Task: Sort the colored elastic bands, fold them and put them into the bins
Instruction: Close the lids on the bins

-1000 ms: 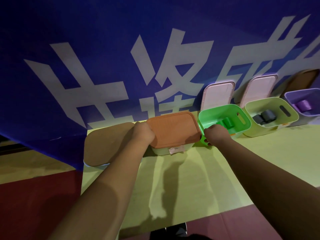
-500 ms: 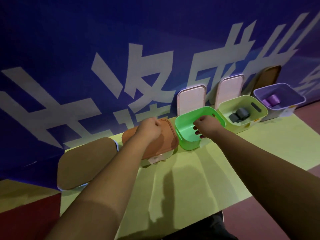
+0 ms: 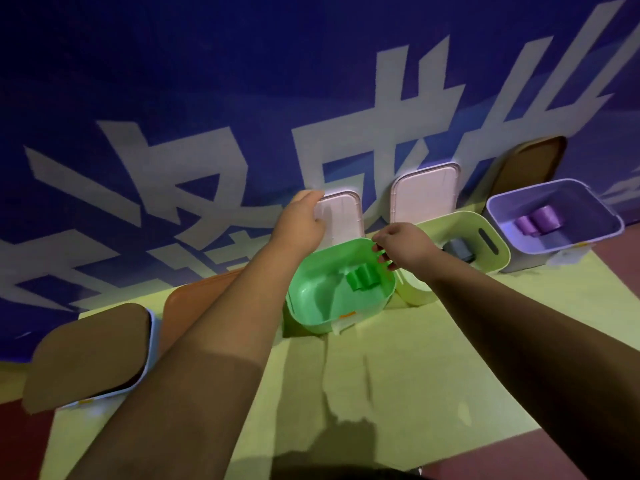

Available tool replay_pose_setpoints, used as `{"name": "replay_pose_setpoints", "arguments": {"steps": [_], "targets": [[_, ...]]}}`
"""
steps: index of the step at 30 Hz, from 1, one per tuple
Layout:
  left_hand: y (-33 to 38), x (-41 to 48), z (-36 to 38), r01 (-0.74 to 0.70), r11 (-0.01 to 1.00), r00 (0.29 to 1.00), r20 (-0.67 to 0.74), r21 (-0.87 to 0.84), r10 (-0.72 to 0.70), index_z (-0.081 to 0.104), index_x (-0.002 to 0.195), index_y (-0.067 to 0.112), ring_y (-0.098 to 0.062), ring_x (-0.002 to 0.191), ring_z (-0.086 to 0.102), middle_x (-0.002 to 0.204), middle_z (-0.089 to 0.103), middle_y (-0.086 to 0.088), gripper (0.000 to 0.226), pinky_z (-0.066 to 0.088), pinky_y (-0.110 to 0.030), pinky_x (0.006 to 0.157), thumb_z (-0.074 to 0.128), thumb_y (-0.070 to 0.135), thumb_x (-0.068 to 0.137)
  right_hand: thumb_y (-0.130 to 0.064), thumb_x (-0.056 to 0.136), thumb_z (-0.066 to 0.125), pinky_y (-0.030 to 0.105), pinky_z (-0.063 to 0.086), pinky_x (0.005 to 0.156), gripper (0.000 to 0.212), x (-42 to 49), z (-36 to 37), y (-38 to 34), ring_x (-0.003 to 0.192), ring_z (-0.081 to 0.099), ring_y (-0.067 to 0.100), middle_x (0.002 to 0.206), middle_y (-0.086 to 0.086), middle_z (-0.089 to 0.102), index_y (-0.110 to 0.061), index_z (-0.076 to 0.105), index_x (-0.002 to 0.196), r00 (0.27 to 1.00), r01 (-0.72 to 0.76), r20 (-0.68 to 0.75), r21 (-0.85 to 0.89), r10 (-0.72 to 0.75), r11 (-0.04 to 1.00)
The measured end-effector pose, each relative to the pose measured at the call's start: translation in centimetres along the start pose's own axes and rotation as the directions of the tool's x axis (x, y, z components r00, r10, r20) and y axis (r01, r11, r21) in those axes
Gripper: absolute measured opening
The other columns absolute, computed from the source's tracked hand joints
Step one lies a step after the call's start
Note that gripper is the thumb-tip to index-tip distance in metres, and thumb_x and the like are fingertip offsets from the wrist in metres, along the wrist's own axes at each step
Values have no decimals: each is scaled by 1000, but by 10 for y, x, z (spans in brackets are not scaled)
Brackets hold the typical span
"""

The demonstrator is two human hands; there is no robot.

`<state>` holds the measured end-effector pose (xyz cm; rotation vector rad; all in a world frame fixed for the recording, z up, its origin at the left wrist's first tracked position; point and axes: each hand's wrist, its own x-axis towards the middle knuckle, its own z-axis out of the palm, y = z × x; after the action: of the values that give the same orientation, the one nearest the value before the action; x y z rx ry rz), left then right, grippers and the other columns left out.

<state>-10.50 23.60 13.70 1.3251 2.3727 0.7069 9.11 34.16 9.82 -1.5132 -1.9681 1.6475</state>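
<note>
Left hand (image 3: 301, 220) is off the orange lid (image 3: 194, 303) and has reached back; right hand (image 3: 403, 245) slid from the green bin's (image 3: 311, 306) near rim to its far rim. Nearest, the brown lid (image 3: 90, 351) and the orange one sit on their bins. Folded green band (image 3: 362, 277) lies inside the green bin, right fingers hooked over its rim. Behind, left fingers are clamped on the pink lid (image 3: 343, 216) leaning at the wall. Looks like green is done, capping next. Yellow-green bin (image 3: 498, 237) and purple bin (image 3: 571, 233) are open, bands inside.
</note>
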Motion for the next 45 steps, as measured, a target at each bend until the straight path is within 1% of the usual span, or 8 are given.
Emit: {"name": "replay_pose_setpoints", "arguments": {"steps": [7, 10, 14, 20, 24, 27, 32, 45], "targets": [[22, 23, 32, 176, 964, 983, -93, 201, -160, 61, 137, 17, -37, 116, 57, 134, 47, -12, 44, 54, -50, 101, 58, 4, 95, -17, 108, 57, 36, 57, 64, 22, 26, -46, 10, 78, 72, 24, 106, 13, 77, -5, 73, 117, 994, 8, 108, -5, -7, 1000], [19, 18, 35, 236, 948, 968, -134, 211, -211, 71, 128, 22, -35, 105, 55, 128, 47, -14, 32, 52, -40, 93, 58, 10, 102, -16, 109, 56, 36, 56, 65, 22, 28, -50, 9, 75, 70, 23, 107, 15, 76, -4, 72, 119, 989, -14, 145, 20, 11, 1000], [12, -4, 30, 357, 934, 897, -277, -8, -346, 79, 114, 15, -28, 92, 60, 127, 49, -11, 20, 44, -27, 83, 61, 16, 106, -16, 112, 53, 33, 55, 60, 26, 26, -50, 6, 72, 67, 23, 95, 13, 70, 3, 68, 123, 985, -54, 165, 66, 43, 996], [-22, -61, 18, 157, 939, 936, -257, -306, -240, 80, 104, 34, -19, 90, 62, 106, 63, -3, 24, 48, -24, 72, 69, 13, 102, -58, 112, 39, 40, 66, 82, 55, 32, -46, -2, 92, 77, 32, 106, 17, 74, -9, 65, 113, 973, -229, 34, 240, 227, 944], [-45, -97, 28, 242, 836, 922, -151, -493, -356, 81, 105, 32, -19, 94, 66, 113, 70, 0, 40, 52, -21, 77, 61, -3, 100, -15, 108, 60, 35, 60, 59, 25, 21, -40, 2, 64, 67, 25, 90, 20, 68, 8, 64, 116, 978, -206, 58, 315, 198, 926], [-62, -108, 35, 361, 837, 894, -101, -411, -436, 80, 108, 35, -22, 88, 69, 112, 74, 8, 34, 55, -30, 74, 58, 10, 100, 1, 98, 56, 31, 51, 52, 20, 11, -34, 15, 55, 57, 25, 81, 21, 60, 13, 63, 112, 973, -224, 84, 139, 214, 965], [-73, -121, 50, 461, 874, 881, -39, -153, -471, 73, 125, 37, -17, 92, 67, 115, 70, 8, 31, 61, -38, 85, 65, 24, 98, -11, 98, 59, 21, 44, 43, 13, -16, -21, 36, 37, 53, 22, 70, 15, 59, 2, 62, 96, 951, -267, 112, -171, 288, 949], [-65, -133, 75, 470, 879, 882, -46, 80, -468, 72, 130, 26, -27, 104, 65, 135, 57, -2, 42, 60, -37, 88, 63, 6, 95, -6, 100, 55, 27, 52, 42, 15, -38, -8, 71, 48, 58, 26, 73, 19, 62, -2, 59, 85, 964, -253, 32, -199, 264, 947]]}}
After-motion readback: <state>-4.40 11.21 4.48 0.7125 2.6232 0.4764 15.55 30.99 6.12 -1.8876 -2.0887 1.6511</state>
